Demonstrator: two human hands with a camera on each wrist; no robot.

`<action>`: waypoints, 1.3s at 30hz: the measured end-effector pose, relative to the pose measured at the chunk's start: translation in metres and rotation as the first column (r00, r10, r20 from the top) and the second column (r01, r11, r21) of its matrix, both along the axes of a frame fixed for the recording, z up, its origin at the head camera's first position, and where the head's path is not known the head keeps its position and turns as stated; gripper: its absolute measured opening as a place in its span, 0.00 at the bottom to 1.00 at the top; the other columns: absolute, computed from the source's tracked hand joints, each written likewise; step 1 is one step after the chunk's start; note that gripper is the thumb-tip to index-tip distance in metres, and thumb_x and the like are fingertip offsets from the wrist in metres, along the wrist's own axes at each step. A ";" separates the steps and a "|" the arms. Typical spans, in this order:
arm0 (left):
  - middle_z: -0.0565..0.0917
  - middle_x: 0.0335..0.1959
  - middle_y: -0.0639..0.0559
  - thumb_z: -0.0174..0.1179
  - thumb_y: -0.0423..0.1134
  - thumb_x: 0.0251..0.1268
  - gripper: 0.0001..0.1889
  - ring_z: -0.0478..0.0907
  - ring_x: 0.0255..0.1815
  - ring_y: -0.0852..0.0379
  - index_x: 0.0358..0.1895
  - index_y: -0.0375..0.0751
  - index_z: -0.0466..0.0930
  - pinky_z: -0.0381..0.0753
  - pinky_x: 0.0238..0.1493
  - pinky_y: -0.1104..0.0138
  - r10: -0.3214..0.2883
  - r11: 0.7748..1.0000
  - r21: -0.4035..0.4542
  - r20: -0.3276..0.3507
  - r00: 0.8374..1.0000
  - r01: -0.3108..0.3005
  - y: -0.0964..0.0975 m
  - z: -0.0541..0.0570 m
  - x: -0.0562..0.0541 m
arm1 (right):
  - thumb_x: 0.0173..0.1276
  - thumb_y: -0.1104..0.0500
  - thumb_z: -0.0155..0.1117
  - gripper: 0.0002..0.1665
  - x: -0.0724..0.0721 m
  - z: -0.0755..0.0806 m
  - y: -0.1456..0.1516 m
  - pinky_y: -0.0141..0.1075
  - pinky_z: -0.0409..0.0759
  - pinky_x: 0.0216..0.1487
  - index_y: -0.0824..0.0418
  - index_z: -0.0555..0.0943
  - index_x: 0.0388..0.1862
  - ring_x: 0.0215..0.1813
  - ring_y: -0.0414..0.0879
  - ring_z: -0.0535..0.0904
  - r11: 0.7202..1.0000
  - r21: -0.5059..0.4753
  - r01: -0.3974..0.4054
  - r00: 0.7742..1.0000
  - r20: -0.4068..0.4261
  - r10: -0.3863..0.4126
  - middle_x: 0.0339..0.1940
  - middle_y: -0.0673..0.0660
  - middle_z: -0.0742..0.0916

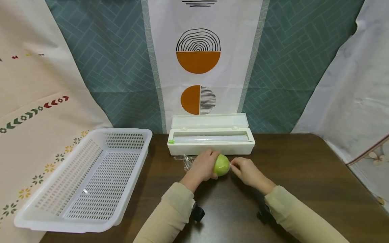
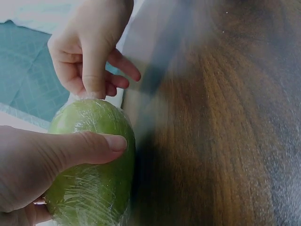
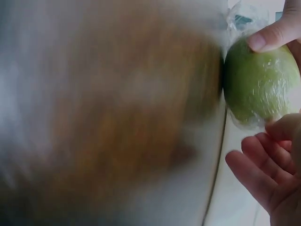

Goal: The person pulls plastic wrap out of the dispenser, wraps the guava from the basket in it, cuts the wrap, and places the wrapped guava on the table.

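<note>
A green fruit (image 1: 222, 165) lies on the table in front of the cling film box, wrapped in clear plastic wrap (image 2: 91, 188) that clings in creases. My left hand (image 1: 204, 165) grips the fruit from its left side, the thumb across the top in the left wrist view. At the fruit's right end, my right hand (image 1: 247, 171) pinches the wrap between thumb and forefinger, its other fingers loosely bent. Loose wrap (image 1: 187, 162) sticks out crumpled beyond the left hand. The exact kind of fruit is unclear under the film.
Behind the hands stands the white cling film box (image 1: 211, 148), lid raised, with a roll inside and a green slider at its left end. A white perforated plastic basket (image 1: 121, 206) sits at the left. The dark wooden table (image 1: 304, 168) extends right; patterned cloths hang behind.
</note>
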State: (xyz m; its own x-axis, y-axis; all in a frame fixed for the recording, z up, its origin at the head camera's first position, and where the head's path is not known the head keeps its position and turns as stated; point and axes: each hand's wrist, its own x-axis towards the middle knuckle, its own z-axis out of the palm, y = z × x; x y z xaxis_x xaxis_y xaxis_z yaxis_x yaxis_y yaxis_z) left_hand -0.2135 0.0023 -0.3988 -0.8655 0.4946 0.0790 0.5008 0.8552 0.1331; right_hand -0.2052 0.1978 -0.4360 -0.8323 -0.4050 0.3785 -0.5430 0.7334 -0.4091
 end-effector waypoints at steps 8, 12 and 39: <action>0.75 0.56 0.48 0.78 0.48 0.36 0.47 0.73 0.55 0.50 0.66 0.45 0.66 0.75 0.57 0.60 -0.005 1.000 -0.006 0.005 1.000 0.005 0.001 0.000 -0.001 | 0.64 0.63 0.64 0.04 -0.005 0.007 0.007 0.31 0.79 0.30 0.61 0.84 0.35 0.28 0.38 0.78 0.997 -0.069 -0.019 0.985 0.169 0.030 0.29 0.51 0.86; 0.75 0.55 0.48 0.78 0.48 0.36 0.47 0.73 0.55 0.50 0.67 0.45 0.66 0.75 0.57 0.59 0.004 1.000 0.013 0.023 1.000 -0.004 0.000 0.001 -0.001 | 0.70 0.60 0.57 0.15 -0.005 0.013 0.009 0.35 0.83 0.26 0.70 0.82 0.46 0.28 0.47 0.84 0.953 -0.278 0.121 0.875 0.483 0.030 0.35 0.63 0.87; 0.73 0.58 0.48 0.77 0.47 0.40 0.46 0.72 0.56 0.50 0.67 0.46 0.65 0.75 0.57 0.58 -0.008 0.999 0.038 0.063 0.998 0.006 -0.002 0.001 -0.002 | 0.68 0.66 0.55 0.14 -0.013 0.009 -0.004 0.36 0.85 0.35 0.75 0.69 0.47 0.30 0.41 0.76 0.734 -0.547 0.403 0.652 0.734 0.189 0.31 0.55 0.76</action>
